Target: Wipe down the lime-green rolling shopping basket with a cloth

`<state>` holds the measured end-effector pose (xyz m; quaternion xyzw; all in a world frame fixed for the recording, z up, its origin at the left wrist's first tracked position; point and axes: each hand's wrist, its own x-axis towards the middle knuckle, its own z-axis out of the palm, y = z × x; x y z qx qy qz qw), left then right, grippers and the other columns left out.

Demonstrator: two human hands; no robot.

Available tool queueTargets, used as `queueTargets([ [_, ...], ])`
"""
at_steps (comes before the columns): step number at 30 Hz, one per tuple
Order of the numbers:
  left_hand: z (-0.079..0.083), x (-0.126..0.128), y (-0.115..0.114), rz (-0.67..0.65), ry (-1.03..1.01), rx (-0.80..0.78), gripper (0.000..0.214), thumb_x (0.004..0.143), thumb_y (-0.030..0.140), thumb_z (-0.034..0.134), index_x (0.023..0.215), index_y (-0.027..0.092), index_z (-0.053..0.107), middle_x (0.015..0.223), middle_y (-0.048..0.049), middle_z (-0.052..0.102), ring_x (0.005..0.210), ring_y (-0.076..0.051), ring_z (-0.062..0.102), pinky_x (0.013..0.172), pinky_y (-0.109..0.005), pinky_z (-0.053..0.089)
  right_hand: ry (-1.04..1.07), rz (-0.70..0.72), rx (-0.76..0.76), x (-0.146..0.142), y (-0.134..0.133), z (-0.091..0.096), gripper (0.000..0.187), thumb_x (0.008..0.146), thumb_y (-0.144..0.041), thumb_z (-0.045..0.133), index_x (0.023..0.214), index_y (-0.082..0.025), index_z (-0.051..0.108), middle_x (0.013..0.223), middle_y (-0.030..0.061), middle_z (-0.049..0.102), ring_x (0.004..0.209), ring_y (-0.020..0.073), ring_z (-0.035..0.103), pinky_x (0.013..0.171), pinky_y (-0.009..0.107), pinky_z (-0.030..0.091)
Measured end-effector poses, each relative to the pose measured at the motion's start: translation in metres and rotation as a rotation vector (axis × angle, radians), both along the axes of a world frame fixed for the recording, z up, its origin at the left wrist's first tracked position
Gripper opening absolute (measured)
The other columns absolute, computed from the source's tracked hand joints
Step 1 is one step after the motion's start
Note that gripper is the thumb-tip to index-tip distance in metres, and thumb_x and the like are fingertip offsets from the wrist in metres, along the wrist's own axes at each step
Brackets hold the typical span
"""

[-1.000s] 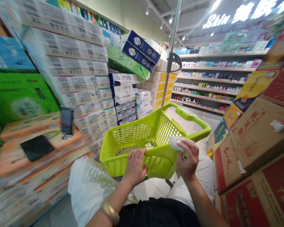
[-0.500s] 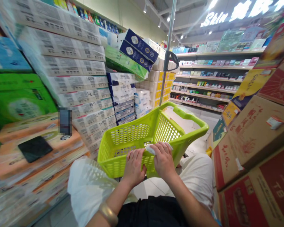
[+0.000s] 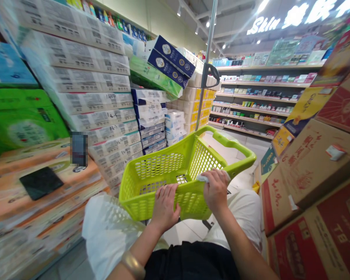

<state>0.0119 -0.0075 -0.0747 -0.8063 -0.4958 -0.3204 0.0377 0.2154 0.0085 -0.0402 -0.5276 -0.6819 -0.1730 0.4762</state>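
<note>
Head view. One green basket point(image 3: 191, 196), pierced walls, slanting across the space just beyond and between the person's legs point(image 3: 111, 221). One left hand point(image 3: 165, 204), fingers curled over the near rim, thumb on the outer side; how hard this grip presses cannot be told. One white cloth point(image 3: 202, 178), possibly a tissue, pinched and pressed to the same rim by the right hand point(image 3: 216, 190), just beside the green handle point(image 3: 245, 155).

The step in hand looks like wiping the rim. For good work: the left hand braces the basket against swivelling; the cloth lies flat under the fingers, folded around the edge, run in long strokes; a slower pass suits the bend where rim meets handle, and the holes could snag a loose corner.

Surroundings: one metal pole point(image 3: 202, 93) with a black loop, rising behind the basket; brown and red cartons point(image 3: 303, 167) close on the right; orange packs point(image 3: 84, 182) on the left, a dark flat slab point(image 3: 41, 182) lying on top; a tall stack of white packs point(image 3: 90, 79) behind; stocked shelves point(image 3: 259, 97) farther off. In the way: chiefly the legs, which limit elbow room, and the pole at the far rim.
</note>
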Motion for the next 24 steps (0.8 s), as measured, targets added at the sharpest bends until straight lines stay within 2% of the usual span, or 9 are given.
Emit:
queueTargets([
  [3,0.0,-0.003,0.0,-0.007,-0.003,-0.002,0.061,0.069,0.014,0.051,0.129,0.016,0.044,0.121,-0.0108,0.057,0.115,-0.027,0.049,0.105,-0.044,0.031,-0.051,0.102,-0.078,-0.025,-0.007,-0.006,0.035,0.078,-0.004,0.047,0.102,-0.025,0.063,0.1,0.0022,0.066,0.11,0.0214,0.051,0.109,0.04,0.027],
  [5,0.001,-0.005,-0.001,-0.012,0.001,-0.002,0.061,0.069,0.013,0.051,0.13,0.016,0.044,0.121,-0.0106,0.057,0.115,-0.027,0.049,0.105,-0.043,0.031,-0.072,0.123,-0.087,-0.025,-0.009,-0.006,0.035,0.079,-0.004,0.049,0.103,-0.025,0.064,0.1,0.0015,0.067,0.107,0.0206,0.052,0.107,0.039,0.028],
  [7,0.001,-0.005,-0.001,-0.013,0.007,0.003,0.06,0.07,0.014,0.051,0.13,0.016,0.044,0.121,-0.0106,0.058,0.115,-0.027,0.049,0.105,-0.043,0.03,-0.084,0.113,-0.066,-0.012,-0.007,-0.004,0.032,0.081,-0.006,0.049,0.101,-0.025,0.064,0.099,0.0011,0.067,0.106,0.0202,0.054,0.105,0.038,0.03],
  [11,0.0,-0.003,-0.002,-0.012,0.012,0.015,0.059,0.072,0.014,0.05,0.13,0.015,0.044,0.121,-0.0112,0.058,0.114,-0.026,0.05,0.104,-0.043,0.031,-0.058,0.006,0.061,0.03,0.004,0.003,0.027,0.084,-0.009,0.048,0.099,-0.023,0.065,0.099,0.0022,0.067,0.108,0.0214,0.054,0.106,0.04,0.03],
  [14,-0.001,0.0,-0.002,-0.014,0.003,0.015,0.059,0.071,0.015,0.051,0.13,0.015,0.044,0.121,-0.0115,0.058,0.114,-0.027,0.05,0.104,-0.043,0.031,0.003,-0.06,0.123,0.043,0.01,0.004,0.026,0.083,-0.01,0.046,0.096,-0.022,0.066,0.098,0.0033,0.066,0.107,0.0226,0.055,0.106,0.043,0.03],
  [17,-0.001,0.001,-0.002,-0.011,-0.006,0.01,0.059,0.071,0.015,0.051,0.13,0.015,0.044,0.121,-0.0116,0.058,0.113,-0.027,0.05,0.103,-0.044,0.032,0.058,-0.061,0.107,0.027,0.007,0.0,0.027,0.082,-0.009,0.046,0.094,-0.022,0.066,0.096,0.0038,0.066,0.109,0.0237,0.053,0.107,0.045,0.029],
  [21,-0.001,-0.001,-0.003,-0.009,-0.017,0.005,0.06,0.07,0.013,0.051,0.13,0.016,0.044,0.12,-0.0118,0.058,0.114,-0.028,0.05,0.103,-0.044,0.032,0.022,0.108,-0.002,-0.018,-0.006,-0.01,0.031,0.081,-0.007,0.045,0.099,-0.024,0.065,0.099,0.0027,0.066,0.109,0.0217,0.052,0.107,0.043,0.029],
  [24,-0.001,-0.004,-0.003,-0.017,-0.022,-0.001,0.061,0.069,0.013,0.05,0.129,0.017,0.044,0.12,-0.0113,0.058,0.114,-0.027,0.05,0.103,-0.044,0.032,-0.002,0.187,-0.044,-0.032,-0.012,-0.013,0.035,0.081,-0.006,0.044,0.104,-0.024,0.064,0.103,0.0026,0.066,0.11,0.0206,0.052,0.107,0.041,0.029],
])
